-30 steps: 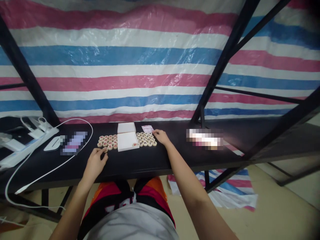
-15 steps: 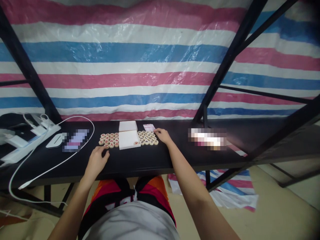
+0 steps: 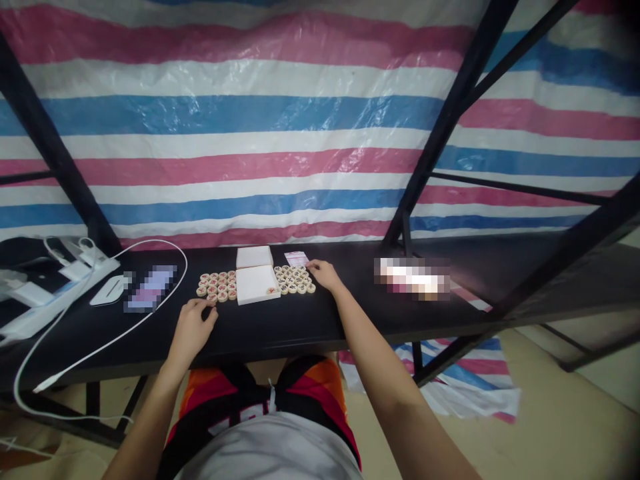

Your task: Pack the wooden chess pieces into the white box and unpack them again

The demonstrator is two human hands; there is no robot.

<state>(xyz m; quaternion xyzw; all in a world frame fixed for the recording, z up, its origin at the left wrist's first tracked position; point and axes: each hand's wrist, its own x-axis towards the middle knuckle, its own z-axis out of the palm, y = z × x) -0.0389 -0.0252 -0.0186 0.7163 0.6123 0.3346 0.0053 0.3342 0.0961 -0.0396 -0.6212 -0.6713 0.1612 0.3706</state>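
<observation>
Round wooden Chinese chess pieces lie in two groups on a black table. The red-marked pieces (image 3: 221, 288) sit left of an open white box (image 3: 253, 283), and the dark-marked pieces (image 3: 296, 280) sit on its right. One red-marked piece (image 3: 271, 291) is inside the box, in the near right corner. My left hand (image 3: 193, 327) has its fingertips closed at a red-marked piece along the near edge of the left group. At the far right corner of the other group, my right hand (image 3: 324, 274) has bent fingers pressed together; what they hold is hidden.
A small printed card (image 3: 297, 259) lies behind the dark-marked pieces. To the left are a blurred-out phone shape (image 3: 151, 288), a white cable (image 3: 90, 355) and a power strip (image 3: 60, 293). A pixelated object (image 3: 413, 279) lies to the right. Black frame bars (image 3: 450, 127) slant upward.
The camera view has shifted slightly. The left thumb has come nearer the index finger at the near edge of the red-marked pieces. The right hand stays beside the dark-marked group.
</observation>
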